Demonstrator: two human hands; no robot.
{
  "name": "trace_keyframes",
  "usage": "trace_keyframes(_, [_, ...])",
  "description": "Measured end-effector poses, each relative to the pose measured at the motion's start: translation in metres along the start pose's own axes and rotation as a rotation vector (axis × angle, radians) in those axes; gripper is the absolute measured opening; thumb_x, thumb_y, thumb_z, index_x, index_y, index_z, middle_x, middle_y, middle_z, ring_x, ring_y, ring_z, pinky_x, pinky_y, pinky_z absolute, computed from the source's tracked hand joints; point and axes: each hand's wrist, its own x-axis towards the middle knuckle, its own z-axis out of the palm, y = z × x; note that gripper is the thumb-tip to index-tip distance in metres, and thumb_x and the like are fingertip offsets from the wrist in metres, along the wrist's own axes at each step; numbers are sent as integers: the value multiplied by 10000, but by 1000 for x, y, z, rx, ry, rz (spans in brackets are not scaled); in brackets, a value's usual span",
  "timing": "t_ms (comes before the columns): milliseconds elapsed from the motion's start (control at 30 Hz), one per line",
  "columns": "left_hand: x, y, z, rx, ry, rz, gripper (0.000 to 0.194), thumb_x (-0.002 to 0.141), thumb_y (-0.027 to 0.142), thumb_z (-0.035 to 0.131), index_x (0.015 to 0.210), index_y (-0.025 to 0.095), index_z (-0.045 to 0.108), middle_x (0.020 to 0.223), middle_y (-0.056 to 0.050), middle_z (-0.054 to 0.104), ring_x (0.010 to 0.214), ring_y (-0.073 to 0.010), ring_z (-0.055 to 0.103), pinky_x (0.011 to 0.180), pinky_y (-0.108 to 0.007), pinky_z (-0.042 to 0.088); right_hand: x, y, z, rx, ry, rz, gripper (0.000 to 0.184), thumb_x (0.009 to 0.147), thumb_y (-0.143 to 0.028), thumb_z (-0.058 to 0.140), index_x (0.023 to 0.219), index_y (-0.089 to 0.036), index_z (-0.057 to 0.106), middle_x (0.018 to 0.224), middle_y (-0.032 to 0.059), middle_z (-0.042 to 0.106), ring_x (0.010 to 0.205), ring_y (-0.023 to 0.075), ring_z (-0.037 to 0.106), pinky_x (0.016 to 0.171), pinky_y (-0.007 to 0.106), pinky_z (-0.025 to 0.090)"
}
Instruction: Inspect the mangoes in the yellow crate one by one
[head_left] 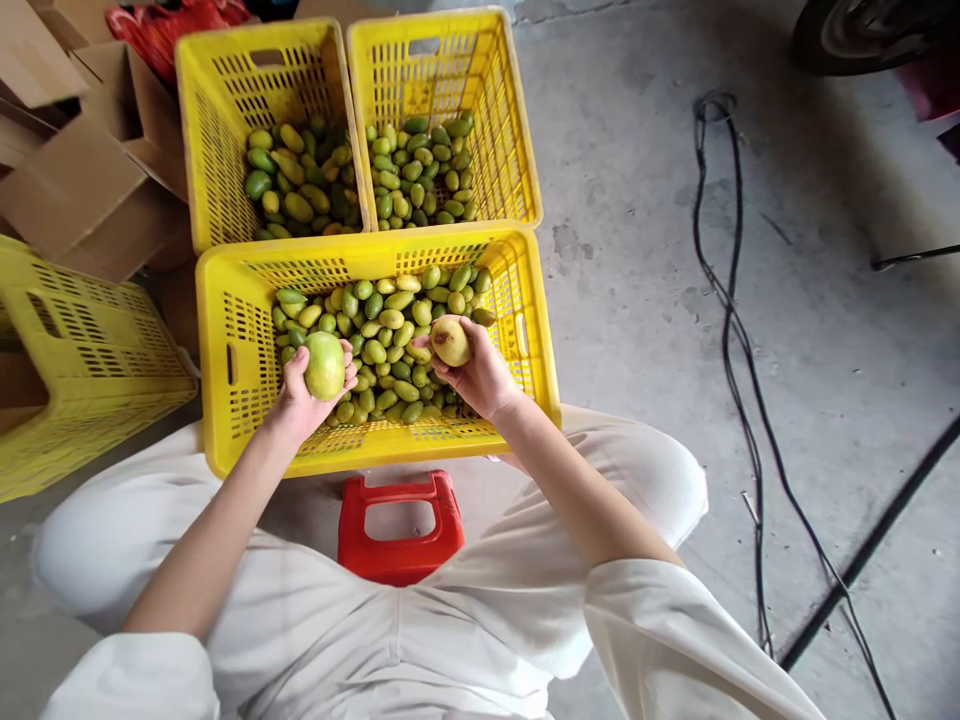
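Note:
My left hand is wrapped around a green mango, held over the left side of the near yellow crate. In my right hand is a yellowish mango with a brown blemish facing up. Both hands are above the heap of green and yellow mangoes lying in that crate, with a gap between them. The fingers under each fruit are partly hidden.
Two more yellow crates with mangoes, a left one and a right one, stand behind. Cardboard boxes and another yellow crate are at left. A red plastic stool sits between my legs. Black cables cross the floor at right.

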Motion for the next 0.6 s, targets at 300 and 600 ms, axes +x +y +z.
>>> trace_keyframes(300, [-5,12,15,-31,45,-142,304,1016,495,651,992,204,737,822,-64,719,592,-162,619,504,-249,465,-1,-2,2,57,-46,24,429,923,-618,841,1093,-252,696,870,-12,638,676,145,570,552,262,464])
trace_keyframes(600, [-6,4,-1,-9,-18,-10,371,671,282,1008,912,189,742,937,-46,724,863,-168,667,587,-189,498,3,3,-6,-4,30,73,489,946,-739,739,962,-267,612,781,29,689,701,201,609,567,295,503])
